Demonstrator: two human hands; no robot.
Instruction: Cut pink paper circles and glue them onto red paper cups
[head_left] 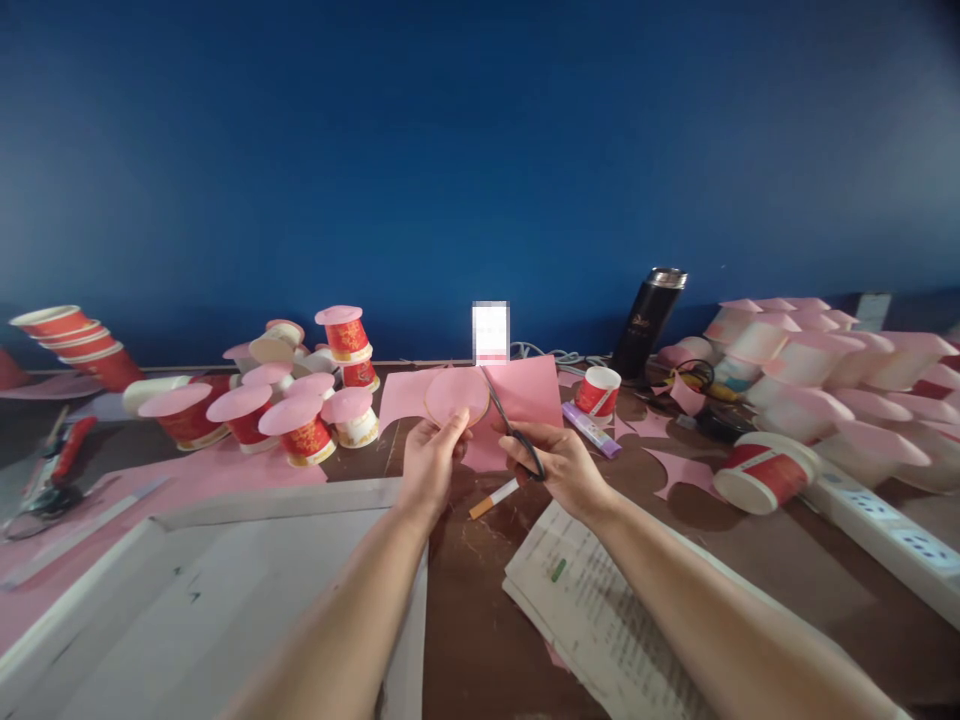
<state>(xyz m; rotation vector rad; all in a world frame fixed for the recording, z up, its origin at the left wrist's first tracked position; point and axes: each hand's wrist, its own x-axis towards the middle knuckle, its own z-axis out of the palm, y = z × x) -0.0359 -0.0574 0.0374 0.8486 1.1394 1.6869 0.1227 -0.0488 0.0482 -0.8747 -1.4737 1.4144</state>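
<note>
Near the middle of the view, my left hand (433,462) pinches pink paper (526,388), its thumb resting on a round outlined area. My right hand (559,465) is closed on the handles of dark scissors (517,430). Their blades point up and to the left, against the paper just right of the round outline. Whether the blades are apart is hard to tell. A white and orange stick (493,499) lies on the brown table between my forearms. Just right of the scissors are a purple tube (592,430) and a red and white paper cup (598,393).
Several cups with pink discs (300,412) stand at left, beside stacked red cups (79,345). A white tray (277,497) lies front left. Printed sheets (592,600) lie under my right forearm. At right are a black bottle (649,318), a power strip (885,525) and piled cups (825,370).
</note>
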